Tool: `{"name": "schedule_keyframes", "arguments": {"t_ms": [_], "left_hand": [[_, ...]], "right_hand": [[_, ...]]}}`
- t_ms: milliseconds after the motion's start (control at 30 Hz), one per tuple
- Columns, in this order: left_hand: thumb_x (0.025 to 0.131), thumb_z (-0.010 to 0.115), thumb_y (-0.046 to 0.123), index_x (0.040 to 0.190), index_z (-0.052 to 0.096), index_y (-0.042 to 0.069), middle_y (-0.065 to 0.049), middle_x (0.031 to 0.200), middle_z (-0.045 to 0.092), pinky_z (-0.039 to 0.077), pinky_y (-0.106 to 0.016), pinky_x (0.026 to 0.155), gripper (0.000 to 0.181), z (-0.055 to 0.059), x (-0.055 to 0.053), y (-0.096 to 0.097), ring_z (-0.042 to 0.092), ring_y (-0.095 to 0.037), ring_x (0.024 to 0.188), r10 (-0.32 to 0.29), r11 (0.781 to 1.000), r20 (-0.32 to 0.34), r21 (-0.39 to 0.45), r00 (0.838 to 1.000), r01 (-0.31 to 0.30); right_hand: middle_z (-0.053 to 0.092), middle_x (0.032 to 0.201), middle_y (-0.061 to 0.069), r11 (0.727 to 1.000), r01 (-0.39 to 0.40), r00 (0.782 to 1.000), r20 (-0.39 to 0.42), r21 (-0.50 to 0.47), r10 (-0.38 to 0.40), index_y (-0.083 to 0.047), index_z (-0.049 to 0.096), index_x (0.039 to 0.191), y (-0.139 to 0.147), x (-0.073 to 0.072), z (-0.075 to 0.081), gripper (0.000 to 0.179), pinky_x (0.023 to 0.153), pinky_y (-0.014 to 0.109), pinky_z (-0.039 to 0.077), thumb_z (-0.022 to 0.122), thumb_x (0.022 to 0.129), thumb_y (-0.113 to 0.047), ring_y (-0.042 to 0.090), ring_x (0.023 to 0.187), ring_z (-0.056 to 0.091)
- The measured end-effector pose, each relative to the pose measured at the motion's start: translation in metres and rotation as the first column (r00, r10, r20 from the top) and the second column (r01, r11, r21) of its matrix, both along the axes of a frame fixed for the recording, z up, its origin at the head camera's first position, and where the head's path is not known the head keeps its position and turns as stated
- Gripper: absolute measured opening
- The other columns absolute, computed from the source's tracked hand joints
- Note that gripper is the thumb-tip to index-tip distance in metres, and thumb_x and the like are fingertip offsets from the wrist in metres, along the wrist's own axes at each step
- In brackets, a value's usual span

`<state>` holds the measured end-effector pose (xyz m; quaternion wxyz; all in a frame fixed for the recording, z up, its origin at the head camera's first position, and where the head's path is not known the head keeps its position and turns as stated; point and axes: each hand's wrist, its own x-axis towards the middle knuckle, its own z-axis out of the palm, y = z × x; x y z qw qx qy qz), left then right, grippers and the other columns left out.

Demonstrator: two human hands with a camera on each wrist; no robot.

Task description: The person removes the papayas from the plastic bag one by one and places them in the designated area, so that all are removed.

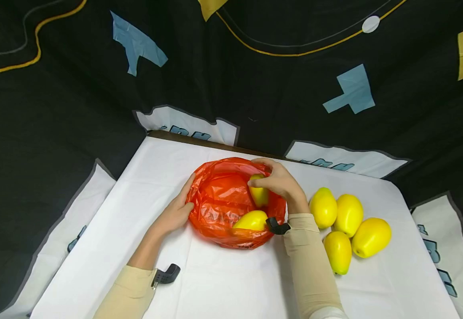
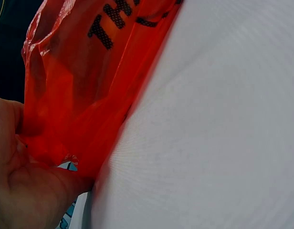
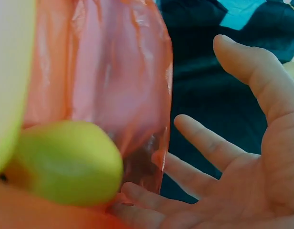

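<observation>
A red plastic bag lies with its mouth spread wide on the white table. At its left side my left hand grips the bag, with the thumb and fingers seen against the red film in the left wrist view. Inside the bag are two yellow mangoes: a front mango lying on its side, and a back mango standing more upright by the right wall. My right hand reaches over the bag's right rim beside the back mango. In the right wrist view its fingers are spread, apart from the mango.
Several more mangoes sit in a cluster on the white table, right of my right forearm. A dark curtain with tape pieces hangs behind the table's far edge. Black wrist straps are on my arms.
</observation>
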<state>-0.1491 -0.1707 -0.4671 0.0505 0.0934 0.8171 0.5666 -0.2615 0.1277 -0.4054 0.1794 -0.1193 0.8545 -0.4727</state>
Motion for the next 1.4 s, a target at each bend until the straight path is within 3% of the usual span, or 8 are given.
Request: {"name": "schedule_keyframes", "arguments": {"t_ms": [133,300,500,767,1000,1133,1300,1400], "left_hand": [[0.093,0.039,-0.007,0.158,0.005,0.016,-0.007,0.163,0.008,0.011,-0.052,0.116,0.078,0.012,0.004,0.002,0.009,-0.028,0.146,-0.009,1.0,-0.003,-0.021,1.0,0.009],[0.095,0.04,-0.004,0.158,0.003,0.024,0.001,0.163,0.006,0.009,-0.051,0.117,0.079,-0.01,-0.004,-0.002,0.008,-0.025,0.146,0.001,1.0,-0.008,-0.028,1.0,-0.001],[0.094,0.041,0.0,0.157,0.001,0.035,0.011,0.162,0.005,0.01,-0.049,0.117,0.082,-0.025,-0.01,-0.006,0.009,-0.02,0.146,0.007,0.999,-0.032,-0.045,0.999,-0.009],[0.094,0.04,0.004,0.157,0.0,0.036,0.013,0.161,0.003,0.01,-0.047,0.117,0.081,-0.026,-0.01,-0.005,0.007,-0.017,0.146,0.01,0.998,-0.035,-0.062,0.999,-0.012],[0.093,0.04,0.0,0.157,0.002,0.036,0.013,0.161,0.005,0.011,-0.048,0.117,0.083,-0.027,-0.012,-0.006,0.008,-0.016,0.146,0.005,0.999,-0.048,-0.053,0.999,-0.008],[0.094,0.04,-0.004,0.158,0.003,0.03,0.006,0.162,0.005,0.01,-0.05,0.117,0.081,-0.024,-0.012,-0.005,0.007,-0.019,0.147,-0.005,0.999,-0.051,-0.033,0.999,0.003],[0.093,0.038,-0.007,0.158,0.003,0.02,-0.004,0.163,0.005,0.009,-0.052,0.117,0.079,-0.009,-0.006,-0.002,0.007,-0.025,0.147,-0.018,1.0,-0.047,-0.022,0.999,0.017],[0.093,0.039,-0.003,0.158,0.002,0.027,0.002,0.163,0.004,0.01,-0.051,0.117,0.081,-0.015,-0.007,-0.003,0.007,-0.023,0.147,-0.013,0.999,-0.05,-0.038,0.999,0.011]], "right_hand": [[0.056,0.13,0.009,0.999,-0.024,0.999,0.037,0.028,0.023,-0.019,0.057,0.134,-0.007,-0.001,-0.007,0.073,0.094,0.048,0.047,0.085,0.068,-0.029,0.031,0.115,0.047],[0.053,0.132,0.007,0.997,-0.068,0.996,0.067,0.045,0.065,-0.019,0.054,0.137,-0.017,0.003,-0.009,0.077,0.092,0.046,0.049,0.086,0.068,-0.029,0.03,0.114,0.047],[0.046,0.143,-0.005,0.987,-0.116,0.992,-0.031,0.114,0.12,-0.034,0.057,0.132,-0.03,0.011,-0.004,0.07,0.097,0.05,0.045,0.085,0.068,-0.032,0.03,0.127,0.041],[0.033,0.152,-0.017,0.97,-0.217,0.967,-0.108,0.112,0.229,-0.041,0.056,0.132,-0.037,0.024,-0.002,0.07,0.101,0.053,0.041,0.085,0.07,-0.027,0.019,0.135,0.032],[0.04,0.147,-0.016,0.953,-0.29,0.944,-0.139,0.09,0.301,-0.032,0.059,0.133,-0.037,0.028,0.002,0.066,0.097,0.051,0.046,0.083,0.071,-0.026,0.015,0.13,0.034],[0.041,0.149,-0.008,0.951,-0.295,0.946,-0.114,0.098,0.305,-0.029,0.06,0.131,-0.039,0.027,-0.005,0.064,0.095,0.048,0.047,0.083,0.071,-0.025,0.019,0.128,0.038],[0.042,0.148,-0.009,0.957,-0.272,0.958,-0.064,0.103,0.279,-0.029,0.064,0.126,-0.044,0.025,-0.018,0.059,0.093,0.042,0.048,0.084,0.07,-0.025,0.019,0.124,0.043],[0.041,0.15,-0.005,0.962,-0.258,0.962,-0.063,0.09,0.264,-0.023,0.068,0.122,-0.045,0.024,-0.027,0.053,0.092,0.041,0.048,0.082,0.071,-0.02,0.018,0.12,0.045]]}}
